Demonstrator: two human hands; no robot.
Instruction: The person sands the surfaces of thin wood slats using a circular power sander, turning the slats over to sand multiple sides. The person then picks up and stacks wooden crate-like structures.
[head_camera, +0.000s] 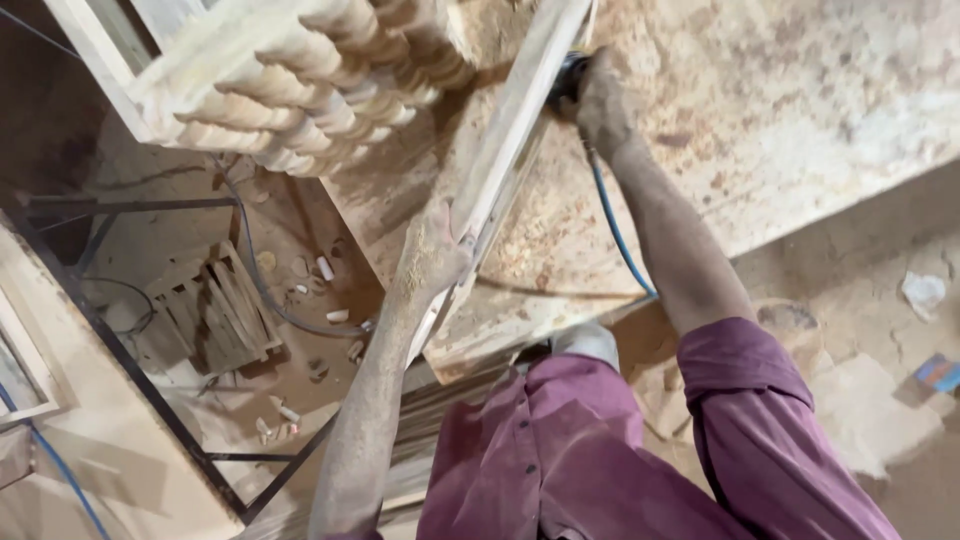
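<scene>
The left hand (432, 250) sits nearest, its grip closed around the lower part of a long pale wooden strip (520, 120) lying slantwise on the dusty tabletop (780, 120). Farther up, the right hand (600, 100) wraps a dark power tool (568, 78) against the strip, a blue cord (615, 230) trailing back. Judged as mid-sanding; the next pass needs steady bracing. Beyond stands a stack of turned spindles (330, 90).

Left hand (432, 250) grips the long wooden frame piece (520, 120) on the dusty worktop (780, 110); right hand (600, 100) clutches a dark power tool (568, 78) against it.
</scene>
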